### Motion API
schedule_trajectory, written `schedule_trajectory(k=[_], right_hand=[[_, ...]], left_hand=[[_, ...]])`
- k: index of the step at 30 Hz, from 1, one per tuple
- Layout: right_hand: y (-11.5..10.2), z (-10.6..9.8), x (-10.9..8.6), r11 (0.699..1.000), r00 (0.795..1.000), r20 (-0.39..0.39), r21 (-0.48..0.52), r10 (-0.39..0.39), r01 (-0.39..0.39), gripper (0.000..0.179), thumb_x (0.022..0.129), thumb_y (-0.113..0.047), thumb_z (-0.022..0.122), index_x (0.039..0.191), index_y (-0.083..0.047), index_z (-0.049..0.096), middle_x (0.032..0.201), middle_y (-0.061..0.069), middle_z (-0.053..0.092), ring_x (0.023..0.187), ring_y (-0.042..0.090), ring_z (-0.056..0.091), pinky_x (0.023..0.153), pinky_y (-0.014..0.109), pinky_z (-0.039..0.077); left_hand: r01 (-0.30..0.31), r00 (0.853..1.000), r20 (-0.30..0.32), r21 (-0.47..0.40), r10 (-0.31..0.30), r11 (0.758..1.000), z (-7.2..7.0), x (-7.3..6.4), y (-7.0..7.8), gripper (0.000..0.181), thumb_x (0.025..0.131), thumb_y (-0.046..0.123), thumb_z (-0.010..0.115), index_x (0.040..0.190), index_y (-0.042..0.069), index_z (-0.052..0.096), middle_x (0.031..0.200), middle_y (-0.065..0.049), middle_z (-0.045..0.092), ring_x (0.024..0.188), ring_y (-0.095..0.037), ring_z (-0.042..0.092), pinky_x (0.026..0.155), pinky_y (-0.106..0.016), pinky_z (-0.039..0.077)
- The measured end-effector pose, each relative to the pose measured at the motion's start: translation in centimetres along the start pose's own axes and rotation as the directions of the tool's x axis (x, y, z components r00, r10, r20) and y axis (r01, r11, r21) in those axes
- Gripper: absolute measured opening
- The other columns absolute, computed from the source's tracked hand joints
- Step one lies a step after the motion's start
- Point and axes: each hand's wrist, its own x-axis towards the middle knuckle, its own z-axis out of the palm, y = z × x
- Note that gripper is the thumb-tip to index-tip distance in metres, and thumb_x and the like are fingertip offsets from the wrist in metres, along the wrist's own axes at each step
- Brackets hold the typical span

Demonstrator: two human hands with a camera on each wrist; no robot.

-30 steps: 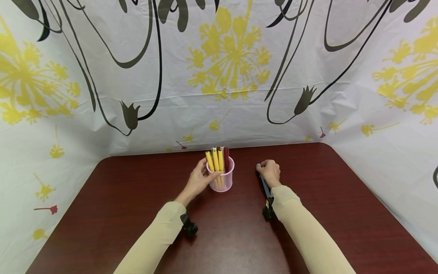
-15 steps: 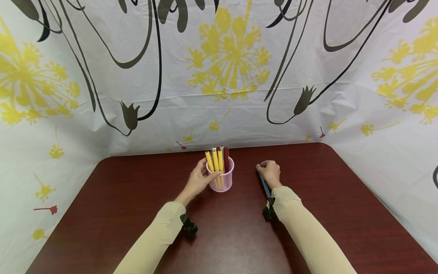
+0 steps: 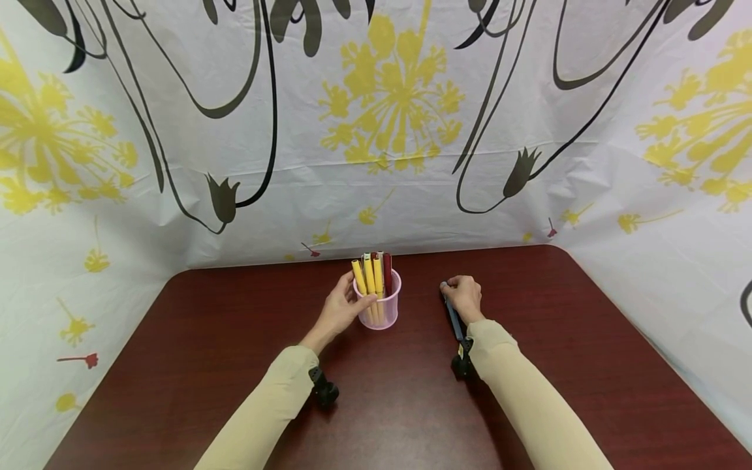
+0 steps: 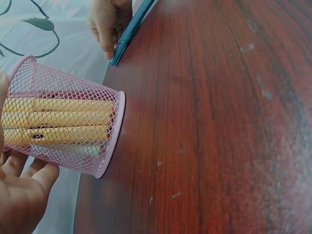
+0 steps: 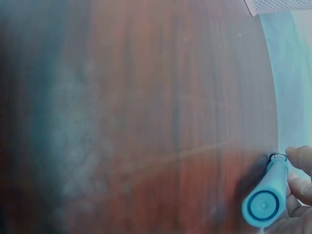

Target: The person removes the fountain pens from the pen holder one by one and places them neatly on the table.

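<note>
A pink mesh pen cup [image 3: 386,316] stands upright toward the far side of the table, holding several yellow markers [image 3: 369,277] and a dark red one [image 3: 388,274]. My left hand [image 3: 339,307] grips the cup from its left, thumb at the front. To the right, the fingers of my right hand [image 3: 465,297] pinch the far end of a blue marker pen [image 3: 453,318]. In the left wrist view, this blue pen [image 4: 129,36] lies low along the tabletop. The right wrist view looks onto its round near end [image 5: 263,204], beside my fingers [image 5: 301,187].
The dark red-brown table [image 3: 235,326] has a patterned white curtain [image 3: 329,215] behind it and at both sides. Each wrist wears a small black camera, one at the left cuff [image 3: 325,390] and one at the right cuff [image 3: 461,364].
</note>
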Motion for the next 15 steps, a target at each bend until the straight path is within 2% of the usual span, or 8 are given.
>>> schedule_trajectory(k=[6, 11, 15], right_hand=[[0.1, -0.1, -0.1, 1.0, 1.0, 0.01, 0.014, -0.013, 0.013, 0.03, 0.091, -0.018, 0.061, 0.109, 0.005, 0.066, 0.109, 0.024, 0.064, 0.088, 0.033, 0.06, 0.076, 0.044, 0.05], [0.2, -0.5, -0.4, 0.999, 1.0, 0.02, 0.047, -0.018, 0.017, 0.032, 0.091, -0.018, 0.061, 0.112, 0.006, 0.064, 0.109, 0.025, 0.064, 0.09, 0.033, 0.06, 0.074, 0.042, 0.052], [0.2, -0.9, -0.6, 0.994, 1.0, 0.016, 0.111, -0.007, 0.005, 0.033, 0.092, -0.017, 0.06, 0.114, 0.007, 0.063, 0.109, 0.026, 0.064, 0.088, 0.032, 0.06, 0.068, 0.035, 0.052]], left_hand=[[-0.001, 1.0, -0.02, -0.017, 0.001, 1.0, 0.0, 1.1, -2.3, 0.072, 0.085, 0.011, 0.07, 0.144, -0.001, 0.029, 0.145, -0.023, 0.037, 0.136, -0.033, 0.035, 0.111, -0.045, 0.03], [0.004, 1.0, -0.03, 0.019, -0.003, 1.0, 0.1, 1.0, -2.6, 0.075, 0.084, 0.019, 0.071, 0.144, 0.003, 0.03, 0.146, -0.019, 0.038, 0.136, -0.031, 0.036, 0.111, -0.044, 0.032], [-0.003, 0.999, -0.031, 0.026, 0.004, 1.0, 0.0, 0.9, -2.5, 0.075, 0.084, 0.021, 0.072, 0.144, 0.003, 0.03, 0.146, -0.019, 0.038, 0.136, -0.031, 0.036, 0.11, -0.045, 0.032]])
